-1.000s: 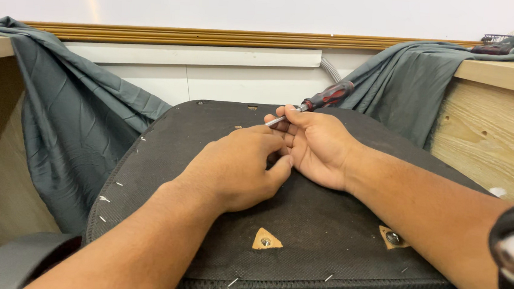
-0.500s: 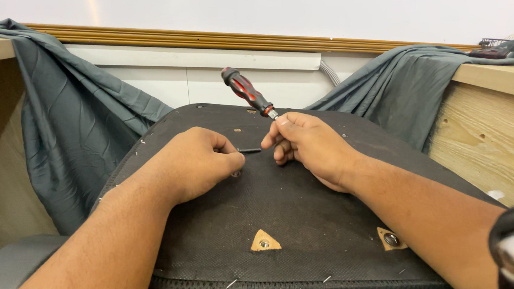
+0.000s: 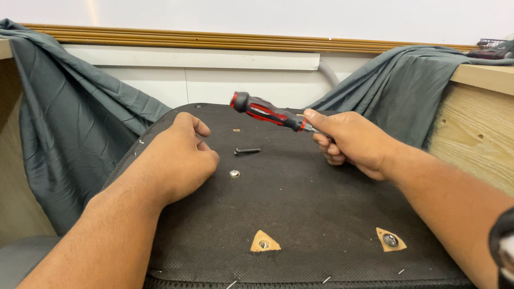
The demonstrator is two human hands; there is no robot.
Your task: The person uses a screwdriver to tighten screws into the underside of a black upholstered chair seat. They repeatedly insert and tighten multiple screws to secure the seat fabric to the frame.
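- The red-and-black screwdriver point(image 3: 266, 112) is gripped near its shaft by the right hand point(image 3: 350, 142), now lifted off the black seat underside point(image 3: 301, 208), handle swung out to the left.
- A black screw point(image 3: 247, 151) is seen lying loose on the fabric, just above an open threaded insert point(image 3: 234, 174); it appears freed.
- The left hand point(image 3: 178, 157), loosely curled and holding nothing, has been drawn back and rests beside the screw.
- Grey cloth point(image 3: 65, 125) is draped on both sides.

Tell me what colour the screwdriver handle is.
Red and black screwdriver handle, held by the right hand; head view.
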